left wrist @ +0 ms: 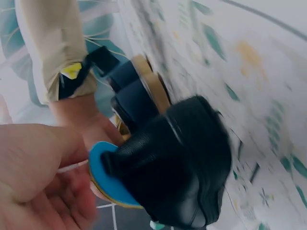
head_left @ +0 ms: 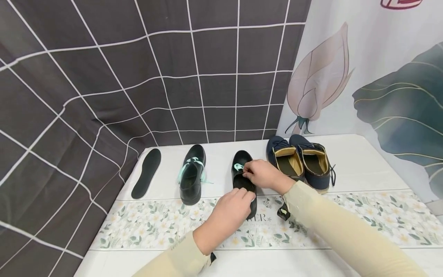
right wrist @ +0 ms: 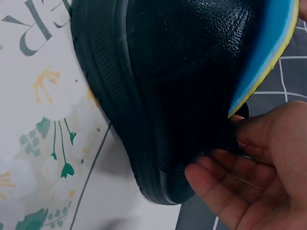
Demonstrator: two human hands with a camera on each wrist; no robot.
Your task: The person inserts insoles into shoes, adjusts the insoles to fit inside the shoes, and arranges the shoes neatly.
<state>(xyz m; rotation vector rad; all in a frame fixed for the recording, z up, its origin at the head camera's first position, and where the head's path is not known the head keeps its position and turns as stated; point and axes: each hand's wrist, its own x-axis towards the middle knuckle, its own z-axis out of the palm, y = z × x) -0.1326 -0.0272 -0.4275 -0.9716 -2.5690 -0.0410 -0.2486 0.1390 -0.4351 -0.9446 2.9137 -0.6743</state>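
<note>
Shoe (head_left: 241, 157): grained black, on table (head_left: 360, 161) beside navy pair (head_left: 313, 171) | blue, yellow-edged insole (left wrist: 110, 178) pinched by left hand (head_left: 230, 207) | shoe's edge gripped by right hand (head_left: 263, 174) | insole's far end hidden; left fingers blurred

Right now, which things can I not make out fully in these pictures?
Left wrist view: one end of the blue insole, hidden by the black shoe.
Right wrist view: part of the right hand, cut off by the right edge.
Head view: the shoe's interior, partly covered by the left hand.
Head view: the red print, cut off by the top edge.
</note>
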